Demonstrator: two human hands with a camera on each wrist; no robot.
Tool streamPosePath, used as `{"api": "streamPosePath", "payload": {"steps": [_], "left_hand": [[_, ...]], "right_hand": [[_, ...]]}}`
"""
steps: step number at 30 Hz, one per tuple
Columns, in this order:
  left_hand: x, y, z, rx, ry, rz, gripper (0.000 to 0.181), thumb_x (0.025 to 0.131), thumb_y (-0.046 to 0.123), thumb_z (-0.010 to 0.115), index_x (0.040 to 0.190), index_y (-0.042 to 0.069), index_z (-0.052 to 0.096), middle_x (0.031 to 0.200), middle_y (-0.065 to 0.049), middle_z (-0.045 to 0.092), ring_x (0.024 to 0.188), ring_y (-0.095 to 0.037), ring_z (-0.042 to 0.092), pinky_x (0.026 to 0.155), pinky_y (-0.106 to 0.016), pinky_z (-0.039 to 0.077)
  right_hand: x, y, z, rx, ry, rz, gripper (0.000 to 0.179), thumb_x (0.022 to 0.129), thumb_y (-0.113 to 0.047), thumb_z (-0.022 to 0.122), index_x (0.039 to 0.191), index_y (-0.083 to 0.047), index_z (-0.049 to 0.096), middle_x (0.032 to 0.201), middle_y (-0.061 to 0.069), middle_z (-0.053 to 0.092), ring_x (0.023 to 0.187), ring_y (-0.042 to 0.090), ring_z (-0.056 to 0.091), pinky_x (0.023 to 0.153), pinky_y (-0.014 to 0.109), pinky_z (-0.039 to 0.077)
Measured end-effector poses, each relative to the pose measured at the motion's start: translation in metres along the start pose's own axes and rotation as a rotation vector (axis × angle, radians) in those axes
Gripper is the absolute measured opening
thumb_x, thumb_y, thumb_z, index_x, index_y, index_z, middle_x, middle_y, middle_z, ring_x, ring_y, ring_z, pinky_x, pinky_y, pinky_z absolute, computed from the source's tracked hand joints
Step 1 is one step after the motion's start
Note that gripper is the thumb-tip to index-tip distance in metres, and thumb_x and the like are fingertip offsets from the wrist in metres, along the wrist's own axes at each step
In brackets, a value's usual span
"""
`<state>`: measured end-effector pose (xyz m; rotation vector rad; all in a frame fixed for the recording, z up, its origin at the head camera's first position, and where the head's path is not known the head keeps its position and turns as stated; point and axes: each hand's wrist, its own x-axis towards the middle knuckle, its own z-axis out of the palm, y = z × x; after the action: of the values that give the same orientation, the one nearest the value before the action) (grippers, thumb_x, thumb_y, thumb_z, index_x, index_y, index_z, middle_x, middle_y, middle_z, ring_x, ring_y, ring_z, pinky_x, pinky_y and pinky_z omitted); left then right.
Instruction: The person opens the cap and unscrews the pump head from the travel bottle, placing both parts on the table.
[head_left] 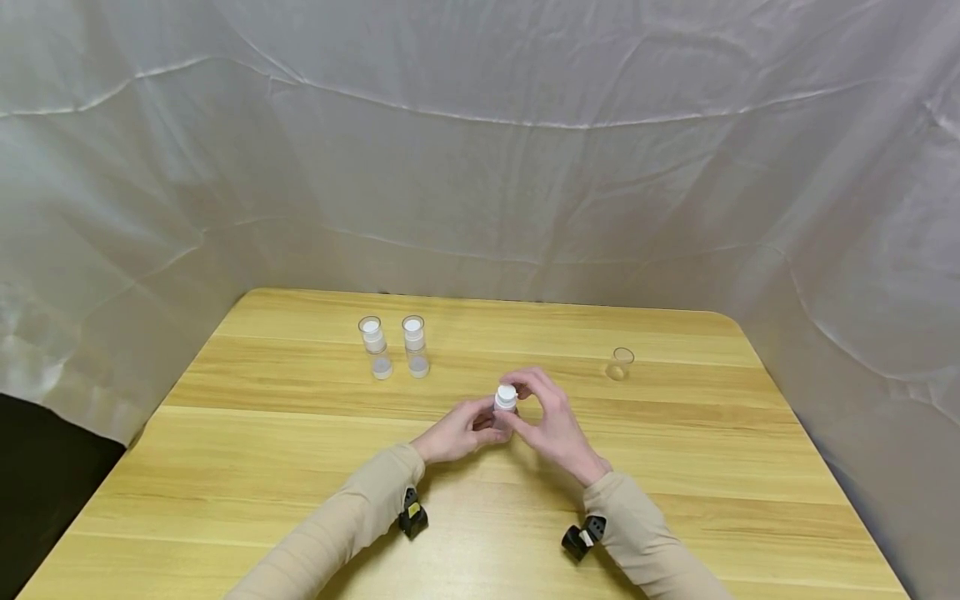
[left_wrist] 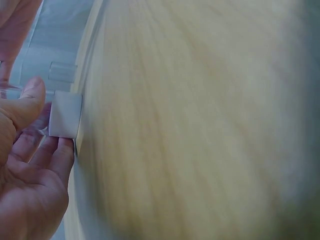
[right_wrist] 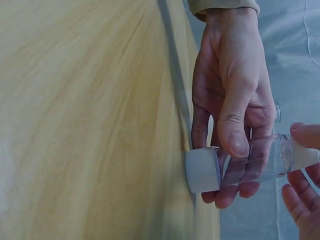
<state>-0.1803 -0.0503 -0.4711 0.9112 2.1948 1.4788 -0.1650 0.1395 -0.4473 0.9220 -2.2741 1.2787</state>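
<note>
A small clear bottle with a white top [head_left: 506,400] is held upright over the middle of the table. My left hand [head_left: 456,433] grips its clear body from the left, thumb on one side and fingers behind. The bottle's white base [right_wrist: 202,170] shows below those fingers in the right wrist view, close to the tabletop. From the right, my right hand [head_left: 551,423] pinches the white top between thumb and fingers. Part of the clear body is hidden behind the fingers in the head view.
Two similar bottles, a left one [head_left: 373,342] and a right one [head_left: 415,342], stand upright at the back left with clear covers over their white tops. A small clear cup-shaped cover [head_left: 620,364] stands at the back right. Pale cloth [head_left: 480,183] hangs behind the wooden table [head_left: 495,533].
</note>
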Motion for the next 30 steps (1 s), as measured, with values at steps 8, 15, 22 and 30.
{"api": "streamPosePath", "payload": {"steps": [8, 15, 22, 30], "left_hand": [[-0.0002, 0.0006, -0.0002, 0.001, -0.003, -0.008, 0.048, 0.096, 0.004, 0.064, 0.141, -0.002, 0.051, 0.133, -0.020, 0.065, 0.125, -0.033, 0.062, 0.114, -0.038, 0.049], [0.0004, 0.0002, 0.0001, -0.002, -0.001, -0.028, 0.049, 0.096, 0.005, 0.064, 0.142, -0.002, 0.050, 0.138, -0.020, 0.061, 0.128, -0.033, 0.061, 0.114, -0.040, 0.048], [-0.0001, -0.0011, -0.0003, -0.005, -0.004, -0.017, 0.046, 0.096, 0.004, 0.063, 0.140, -0.002, 0.052, 0.133, -0.020, 0.065, 0.125, -0.033, 0.063, 0.113, -0.037, 0.049], [-0.0004, 0.0003, -0.0005, 0.000, -0.006, -0.016, 0.047, 0.097, 0.007, 0.064, 0.141, -0.003, 0.051, 0.139, -0.021, 0.061, 0.130, -0.034, 0.059, 0.116, -0.041, 0.046]], "right_hand": [[0.0002, -0.0030, -0.0016, 0.013, -0.032, -0.003, 0.051, 0.078, 0.001, 0.080, 0.125, 0.000, 0.061, 0.116, 0.014, 0.066, 0.102, 0.022, 0.064, 0.085, 0.039, 0.060], [0.0006, -0.0030, -0.0008, 0.020, 0.001, 0.005, 0.048, 0.076, 0.005, 0.082, 0.120, 0.001, 0.062, 0.108, 0.013, 0.067, 0.091, 0.023, 0.065, 0.082, 0.036, 0.061], [-0.0003, -0.0009, -0.0010, 0.022, -0.033, -0.007, 0.050, 0.077, 0.004, 0.080, 0.123, 0.000, 0.061, 0.115, 0.015, 0.067, 0.101, 0.023, 0.064, 0.085, 0.038, 0.061], [0.0006, -0.0004, 0.0011, 0.024, 0.009, 0.019, 0.051, 0.074, 0.002, 0.085, 0.120, 0.000, 0.062, 0.107, 0.012, 0.066, 0.091, 0.021, 0.064, 0.081, 0.032, 0.060]]}}
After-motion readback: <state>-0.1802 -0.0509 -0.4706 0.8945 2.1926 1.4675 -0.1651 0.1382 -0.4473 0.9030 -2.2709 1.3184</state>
